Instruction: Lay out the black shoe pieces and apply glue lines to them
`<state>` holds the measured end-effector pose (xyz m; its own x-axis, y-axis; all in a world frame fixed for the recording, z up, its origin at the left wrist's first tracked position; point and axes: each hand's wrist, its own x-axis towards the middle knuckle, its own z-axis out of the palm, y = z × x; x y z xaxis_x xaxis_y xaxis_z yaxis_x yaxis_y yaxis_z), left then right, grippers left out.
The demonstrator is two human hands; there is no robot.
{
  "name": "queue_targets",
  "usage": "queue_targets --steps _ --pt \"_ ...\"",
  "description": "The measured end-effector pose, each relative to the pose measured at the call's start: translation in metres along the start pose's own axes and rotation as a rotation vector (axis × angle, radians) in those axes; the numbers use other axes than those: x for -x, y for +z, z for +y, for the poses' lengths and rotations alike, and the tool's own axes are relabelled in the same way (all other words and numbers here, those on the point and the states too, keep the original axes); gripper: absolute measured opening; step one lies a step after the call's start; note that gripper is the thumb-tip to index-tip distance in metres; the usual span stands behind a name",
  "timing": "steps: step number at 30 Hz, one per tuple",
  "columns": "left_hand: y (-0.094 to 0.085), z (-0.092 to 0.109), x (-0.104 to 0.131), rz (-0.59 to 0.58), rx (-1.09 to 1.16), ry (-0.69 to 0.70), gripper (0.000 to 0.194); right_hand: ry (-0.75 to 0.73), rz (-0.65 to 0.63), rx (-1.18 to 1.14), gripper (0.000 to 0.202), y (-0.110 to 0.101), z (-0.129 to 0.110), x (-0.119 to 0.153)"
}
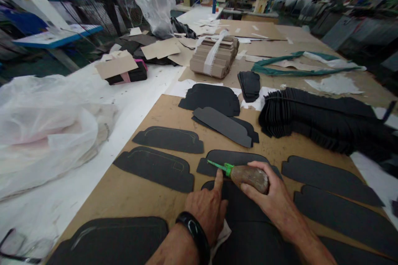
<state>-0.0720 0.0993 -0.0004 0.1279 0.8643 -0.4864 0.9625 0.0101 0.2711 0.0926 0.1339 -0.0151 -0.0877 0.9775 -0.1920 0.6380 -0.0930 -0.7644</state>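
Your right hand point(273, 194) was wrapped around the wooden handle of a green-shafted tool point(250, 178), its tip over the left end of a dark panel point(239, 157) near the middle of a brown board point(102, 190). Your left hand point(207, 209), a black bangle point(198, 236) at the wrist, stretched its index finger to that panel's near edge, just beside the shaft; whether its curled fingers held anything could not be told. The two hands were apart but close. Panels with drawn outlines point(161, 165) lay toward the board's left edge, and a row of stacked black pieces point(320, 118) toward its far right corner. Beyond the far edge sat a strapped bundle of brown card point(202, 64); plastic sheeting point(46, 128) covered part of the white tabletop point(130, 103) at left.
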Motion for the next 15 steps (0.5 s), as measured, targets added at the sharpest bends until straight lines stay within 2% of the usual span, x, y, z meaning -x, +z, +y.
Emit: queue_targets --steps 8,15 --pt "-0.009 -0.005 0.009 0.019 0.0 0.001 0.054 0.007 -0.018 -0.01 0.04 -0.005 -0.007 0.003" --pt "-0.015 -0.003 0.007 -0.046 -0.019 -0.002 0.055 -0.001 -0.022 0.013 0.041 -0.006 -0.005 0.008"
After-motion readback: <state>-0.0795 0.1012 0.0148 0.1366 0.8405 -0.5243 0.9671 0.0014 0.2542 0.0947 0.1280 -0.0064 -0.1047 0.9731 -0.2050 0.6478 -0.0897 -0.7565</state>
